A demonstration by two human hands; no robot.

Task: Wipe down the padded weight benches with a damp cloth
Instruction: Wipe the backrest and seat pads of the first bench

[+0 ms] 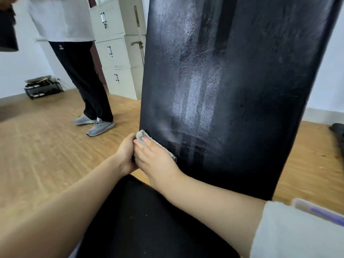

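Observation:
The black padded bench back (232, 90) rises steeply in front of me, with pale damp streaks down its middle. A small grey cloth (143, 135) lies against its lower left edge. My right hand (156, 159) presses flat on the cloth, fingers pointing up and left. Beside it, my left hand (126, 155) curls around the pad's left edge, its fingers hidden behind the pad and touching the cloth's corner. The black seat pad (149, 220) lies below my forearms.
A person in a white top and dark trousers (80, 75) stands on the wooden floor at the left. Cream metal cabinets (119, 53) stand behind, with a low black rack (43, 86) by the wall. A dark object (337, 131) lies on the floor at right.

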